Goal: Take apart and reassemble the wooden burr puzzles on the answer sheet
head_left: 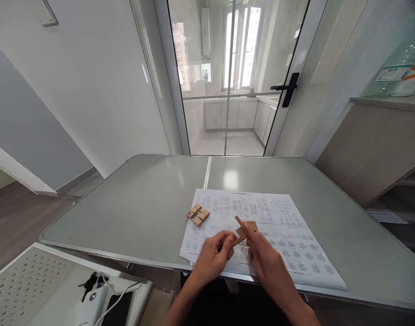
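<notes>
Over the near part of a printed paper sheet (273,208), both my hands hold small brown wooden pieces. My left hand (212,253) is closed, its thumb and forefinger pinching the lower left end of a wooden puzzle piece (241,233). My right hand (265,256) is closed too, gripping a thin wooden stick (239,220) that crosses over that piece. A wider notched part shows behind the right fingers; whether the pieces are joined I cannot tell. Left of my hands, a cluster of wooden blocks (198,215) lies on the sheet's left edge.
The grey table (135,203) has a pale seam at its middle. A white perforated stand (34,280) at lower left carries keys, a white device, a cable and a dark phone (117,310). A glass door (227,77) stands beyond the table, a wooden shelf unit (380,145) to the right.
</notes>
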Tool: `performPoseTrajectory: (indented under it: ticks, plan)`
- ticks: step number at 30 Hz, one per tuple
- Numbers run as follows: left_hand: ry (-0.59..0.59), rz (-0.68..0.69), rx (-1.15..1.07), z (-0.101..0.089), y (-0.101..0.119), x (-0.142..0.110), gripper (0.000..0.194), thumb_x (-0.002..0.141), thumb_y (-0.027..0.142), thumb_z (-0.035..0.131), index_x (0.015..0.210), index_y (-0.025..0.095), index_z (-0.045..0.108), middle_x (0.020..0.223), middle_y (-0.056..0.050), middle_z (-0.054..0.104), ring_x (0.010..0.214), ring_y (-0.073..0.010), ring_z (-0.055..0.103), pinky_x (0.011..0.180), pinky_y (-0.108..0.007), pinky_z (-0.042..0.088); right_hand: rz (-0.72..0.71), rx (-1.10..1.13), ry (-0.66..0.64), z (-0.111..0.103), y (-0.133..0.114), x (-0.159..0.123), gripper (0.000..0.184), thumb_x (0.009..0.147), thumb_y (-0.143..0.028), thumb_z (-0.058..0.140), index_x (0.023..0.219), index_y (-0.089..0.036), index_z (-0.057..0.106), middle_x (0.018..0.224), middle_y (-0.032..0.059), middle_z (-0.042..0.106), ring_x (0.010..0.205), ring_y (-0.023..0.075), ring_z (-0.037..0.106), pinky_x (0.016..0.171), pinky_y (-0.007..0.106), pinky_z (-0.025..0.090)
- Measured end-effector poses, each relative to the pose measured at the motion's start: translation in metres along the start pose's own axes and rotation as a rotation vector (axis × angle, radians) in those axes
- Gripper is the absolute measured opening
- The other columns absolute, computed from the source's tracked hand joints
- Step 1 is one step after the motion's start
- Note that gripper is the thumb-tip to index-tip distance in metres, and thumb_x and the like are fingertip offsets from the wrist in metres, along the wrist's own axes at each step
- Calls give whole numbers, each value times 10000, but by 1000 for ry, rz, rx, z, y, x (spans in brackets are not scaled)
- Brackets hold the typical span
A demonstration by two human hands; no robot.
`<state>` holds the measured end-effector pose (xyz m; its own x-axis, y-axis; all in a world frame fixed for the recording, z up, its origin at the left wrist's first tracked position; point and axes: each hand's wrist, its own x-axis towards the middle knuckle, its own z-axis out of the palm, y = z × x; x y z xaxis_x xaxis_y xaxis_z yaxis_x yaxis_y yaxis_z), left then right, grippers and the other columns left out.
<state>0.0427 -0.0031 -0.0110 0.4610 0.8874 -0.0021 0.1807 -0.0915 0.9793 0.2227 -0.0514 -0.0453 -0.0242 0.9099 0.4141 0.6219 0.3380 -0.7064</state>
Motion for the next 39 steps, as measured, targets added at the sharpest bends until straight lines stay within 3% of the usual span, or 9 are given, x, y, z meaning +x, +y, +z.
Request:
performPoseTrajectory:
  ticks: [3, 6, 16, 21, 27, 33, 36, 39]
  plan:
    - [28, -1, 8, 2, 0, 0, 397, 1051, 506, 459, 1000, 161, 649, 619, 48, 466, 570, -110, 385, 563, -241, 318, 17, -16, 27, 5, -1, 0, 638, 1034, -141, 363, 1627, -367, 297, 1321, 60, 673, 1004, 186, 744, 880, 323, 642]
    - [46, -9, -13, 3, -2, 1, 395, 1043, 507, 473, 996, 158, 653, 617, 50, 442, 565, -109, 391, 550, -237, 312, 35, -52, 92, 12, -2, -1, 605, 1048, -161, 336, 1624, -344, 313, 1358, 84, 663, 1097, 225, 732, 850, 344, 653]
    - [69, 15, -13, 8, -1, 6, 401, 1031, 502, 492, 916, 155, 655, 592, 47, 451, 546, -107, 394, 543, -231, 328, 9, -52, 116, 29, -6, -5, 623, 1044, -176, 375, 1634, -360, 307, 1411, 77, 648, 1329, 292, 621, 948, 437, 641]
    - [60, 37, 14, 7, -3, 5, 409, 1045, 493, 466, 937, 151, 665, 584, 45, 479, 540, -111, 409, 564, -242, 346, 21, -22, 65, 27, -2, -6, 635, 1036, -139, 360, 1623, -375, 322, 1557, 43, 530, 1421, 264, 537, 1048, 441, 593]
    - [73, 18, 34, 6, -6, 4, 450, 1043, 526, 465, 1030, 144, 702, 571, 39, 512, 525, -115, 426, 557, -246, 352, 66, -4, 119, 32, -2, -6, 595, 1063, -177, 362, 1635, -331, 301, 1523, 62, 577, 1393, 268, 571, 1028, 453, 606]
    - [68, 14, 17, 8, 0, 2, 446, 1045, 522, 468, 1087, 156, 720, 581, 31, 553, 533, -119, 460, 576, -245, 380, 101, -18, 160, 39, -6, -6, 576, 1085, -257, 379, 1647, -317, 268, 1567, 79, 535, 1350, 280, 612, 922, 404, 653]
    - [70, 16, 26, 9, -1, 2, 437, 1044, 516, 472, 1077, 158, 722, 576, 28, 573, 525, -119, 465, 576, -245, 380, 114, -29, 161, 38, -6, -5, 582, 1079, -238, 362, 1647, -320, 265, 1570, 77, 530, 1386, 283, 577, 908, 411, 654]
    - [67, 7, 37, 8, -1, 2, 442, 1043, 522, 472, 1086, 160, 723, 576, 28, 579, 521, -118, 459, 569, -243, 375, 99, -13, 150, 36, -6, -4, 577, 1068, -206, 354, 1631, -325, 308, 1561, 53, 543, 1450, 267, 503, 990, 431, 618]
